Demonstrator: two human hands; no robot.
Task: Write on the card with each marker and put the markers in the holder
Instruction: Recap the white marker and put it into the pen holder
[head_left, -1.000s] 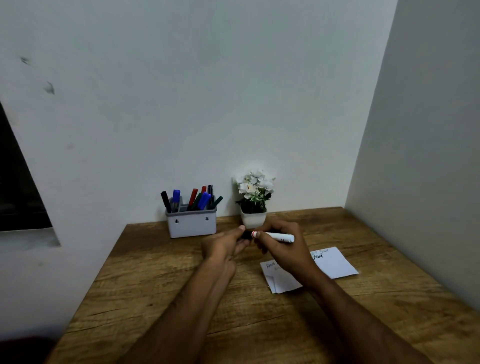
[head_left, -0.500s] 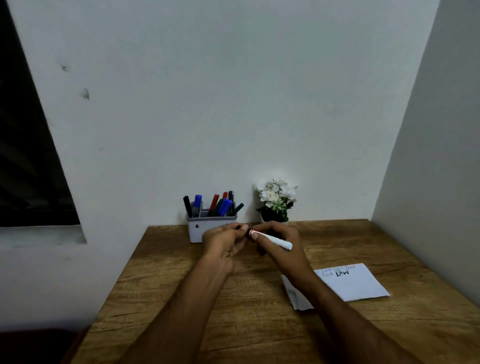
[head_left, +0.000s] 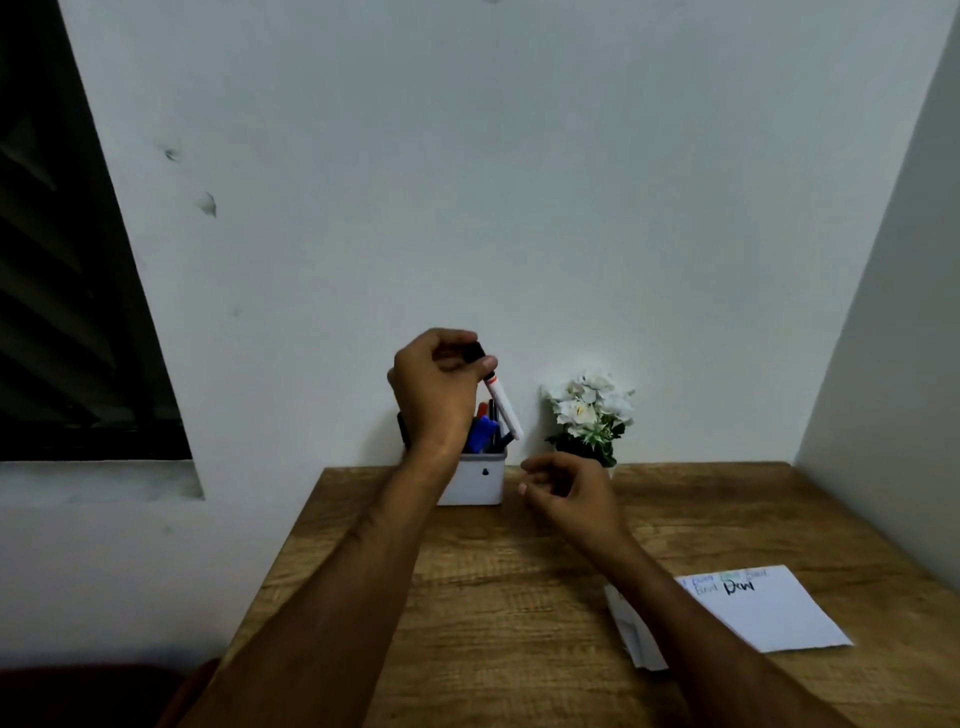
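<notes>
Left hand (head_left: 434, 382), raised above the holder (head_left: 475, 480) on a forearm that reaches up from the lower left, fingers curled and pinching the black cap end of a white marker (head_left: 502, 402). The marker hangs tilted, cap uppermost, its lower end pointing down and to the right, just above the holder's right rim; whether the tip touches anything inside cannot be told. Right hand (head_left: 566, 491), lower and to the right, held just above the desk (head_left: 467, 623) beside the holder, fingers loosely curled and holding nothing; its forearm runs back toward the lower right, crossing the left part of the card (head_left: 763, 608).

Holder: a small white box at the back edge of the desk against the wall (head_left: 519, 182), partly hidden by the left wrist, with several other markers (head_left: 485, 428) standing in it, blue, red and dark caps visible. Just right of the holder, behind the right hand, a small pot of white flowers (head_left: 592, 408). Card: white, flat on the desk well to the right and nearer the viewer, bearing a few short written words along its far edge, one in heavy black; a second sheet shows under its left corner. At far left, a dark window (head_left: 67, 286).
</notes>
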